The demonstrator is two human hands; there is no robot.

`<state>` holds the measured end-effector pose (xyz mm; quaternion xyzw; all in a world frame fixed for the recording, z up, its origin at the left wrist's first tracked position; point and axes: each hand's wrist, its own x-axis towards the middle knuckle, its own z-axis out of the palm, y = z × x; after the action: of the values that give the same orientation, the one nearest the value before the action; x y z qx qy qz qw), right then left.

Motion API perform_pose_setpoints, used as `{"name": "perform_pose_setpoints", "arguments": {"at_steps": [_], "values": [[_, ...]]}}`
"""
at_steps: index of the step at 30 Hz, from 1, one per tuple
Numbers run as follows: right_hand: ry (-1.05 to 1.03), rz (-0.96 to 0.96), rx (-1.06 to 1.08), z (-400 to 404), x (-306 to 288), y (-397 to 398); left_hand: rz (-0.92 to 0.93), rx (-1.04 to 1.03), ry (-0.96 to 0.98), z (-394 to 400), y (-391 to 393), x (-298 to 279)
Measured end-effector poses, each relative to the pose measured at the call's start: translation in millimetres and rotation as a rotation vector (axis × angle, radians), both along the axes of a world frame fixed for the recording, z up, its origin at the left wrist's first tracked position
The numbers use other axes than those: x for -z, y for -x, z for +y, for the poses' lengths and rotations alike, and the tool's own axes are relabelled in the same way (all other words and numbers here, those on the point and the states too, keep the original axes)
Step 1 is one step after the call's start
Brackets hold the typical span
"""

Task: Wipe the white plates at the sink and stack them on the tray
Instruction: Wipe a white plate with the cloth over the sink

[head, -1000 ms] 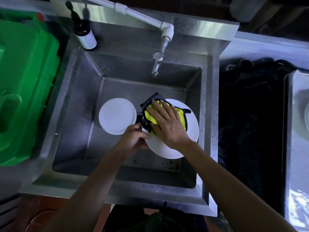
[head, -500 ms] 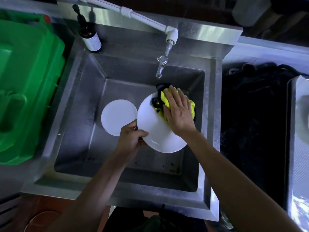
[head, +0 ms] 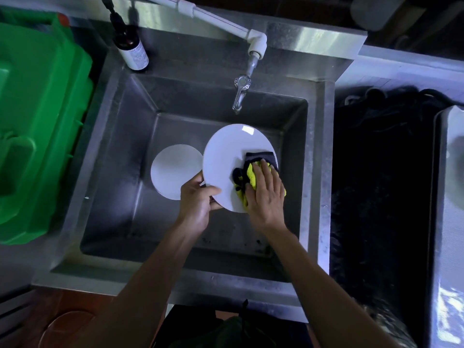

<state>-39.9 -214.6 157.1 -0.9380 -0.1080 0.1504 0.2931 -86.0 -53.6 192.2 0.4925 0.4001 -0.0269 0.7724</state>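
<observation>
Left of centre, a smaller white plate (head: 173, 169) lies on the sink (head: 120, 151) floor. Just right, the left hand (head: 197, 199) pinches the larger plate (head: 226, 156) by its lower-left rim — tilted above the basin — while the right hand (head: 266, 197), fingers flat, presses a yellow-and-black cloth (head: 251, 172) on its lower right.

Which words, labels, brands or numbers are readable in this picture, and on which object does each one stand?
No text can be read.
Dark pump bottle at the sink's back left corner: its white label carries fine print, too small and blurred to read.
Green plastic bin, white plates, yellow and black cloth and tap: no lettering visible.
</observation>
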Motion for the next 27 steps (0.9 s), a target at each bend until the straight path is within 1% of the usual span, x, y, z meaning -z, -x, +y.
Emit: {"name": "perform_pose_setpoints", "arguments": {"at_steps": [4,9,12,14,16,21,27], "values": [[-0.084,0.046,0.017,21,-7,23,0.008,-0.036,0.014,-7,1,5],[-0.174,0.092,0.110,45,-12,35,-0.021,-0.059,-0.005,-7,4,7],[-0.178,0.028,0.007,35,-8,41,-0.035,-0.098,0.001,-4,7,6],[-0.125,-0.039,-0.069,21,1,43,-0.034,-0.120,0.033,0,11,8],[-0.064,-0.043,-0.086,7,10,38,-0.018,-0.132,0.052,5,14,8],[-0.026,-0.030,-0.031,-14,19,14,0.018,-0.031,0.015,12,18,1],[-0.079,-0.014,0.038,-20,5,-31,0.012,0.128,-0.014,17,21,-6]]}}
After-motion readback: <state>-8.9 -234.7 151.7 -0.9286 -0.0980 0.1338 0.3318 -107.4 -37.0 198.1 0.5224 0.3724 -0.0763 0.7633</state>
